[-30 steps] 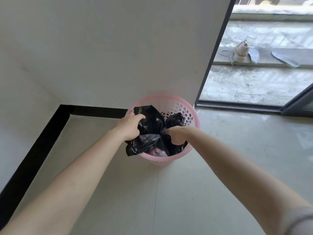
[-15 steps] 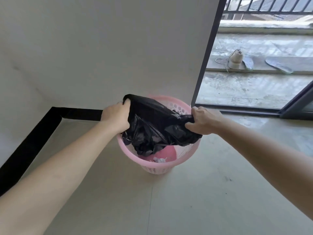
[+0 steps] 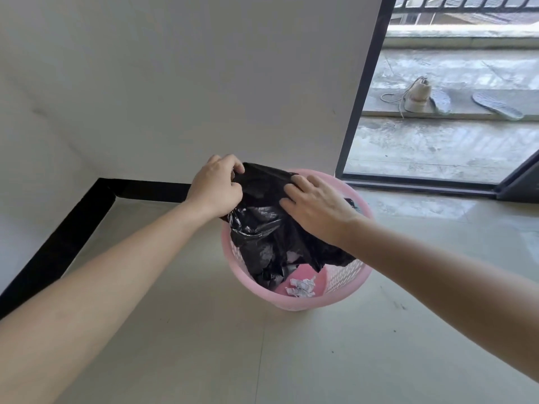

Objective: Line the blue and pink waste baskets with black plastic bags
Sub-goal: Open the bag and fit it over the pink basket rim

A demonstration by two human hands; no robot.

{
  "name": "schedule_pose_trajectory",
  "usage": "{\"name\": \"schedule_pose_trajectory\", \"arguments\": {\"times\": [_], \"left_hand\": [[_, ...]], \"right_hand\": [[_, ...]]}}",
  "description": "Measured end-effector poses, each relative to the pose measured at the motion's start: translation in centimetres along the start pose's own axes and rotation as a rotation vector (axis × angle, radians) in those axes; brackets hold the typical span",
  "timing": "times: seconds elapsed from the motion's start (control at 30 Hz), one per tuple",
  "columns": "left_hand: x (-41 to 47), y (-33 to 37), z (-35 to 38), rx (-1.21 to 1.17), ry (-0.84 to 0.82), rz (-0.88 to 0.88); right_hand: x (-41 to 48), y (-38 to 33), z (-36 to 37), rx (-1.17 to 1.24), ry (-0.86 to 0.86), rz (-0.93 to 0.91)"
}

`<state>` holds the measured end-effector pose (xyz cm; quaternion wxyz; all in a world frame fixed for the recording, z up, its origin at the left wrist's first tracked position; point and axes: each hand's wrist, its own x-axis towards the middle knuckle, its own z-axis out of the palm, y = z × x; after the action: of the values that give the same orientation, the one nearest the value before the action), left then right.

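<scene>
Two bare forearms reach into view from the bottom corners, uncovered from the frame edge to the wrist; no sleeve, cuff, watch, bracelet or glove shows on either. The left hand (image 3: 217,185) and the right hand (image 3: 316,207) are both bare, and no ring can be seen on the fingers (image 3: 300,179) that face the camera. The nails look short and unpainted, though they are small in the picture. Nothing of the person above the forearms shows.
</scene>
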<state>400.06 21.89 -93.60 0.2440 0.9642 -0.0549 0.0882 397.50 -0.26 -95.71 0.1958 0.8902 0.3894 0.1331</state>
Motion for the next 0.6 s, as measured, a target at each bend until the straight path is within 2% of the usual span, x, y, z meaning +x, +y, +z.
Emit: {"name": "schedule_pose_trajectory", "arguments": {"times": [0.07, 0.2, 0.33, 0.4, 0.5, 0.6], "left_hand": [[0.2, -0.6, 0.3, 0.126, 0.004, -0.010], [0.6, -1.6, 1.6, 0.468, 0.036, 0.163], [1.5, -1.0, 4.0, 0.533, -0.052, 0.125], [2.4, -1.1, 4.7, 0.470, -0.145, 0.014], [4.1, -2.2, 4.8, 0.081, -0.263, -0.294], [3.8, -2.1, 5.4, 0.046, -0.217, -0.308]], "right_hand": [[-0.1, 0.7, 0.7, -0.028, -0.064, 0.095], [0.0, 2.7, 1.4, -0.109, -0.100, 0.220], [1.2, 3.9, 1.8, 0.156, -0.086, 0.426], [2.0, 4.4, 2.4, 0.275, -0.115, 0.511], [3.0, 5.7, 3.3, 0.540, -0.269, 0.663], [3.2, 6.5, 4.3, 0.752, -0.304, 0.716]]}}
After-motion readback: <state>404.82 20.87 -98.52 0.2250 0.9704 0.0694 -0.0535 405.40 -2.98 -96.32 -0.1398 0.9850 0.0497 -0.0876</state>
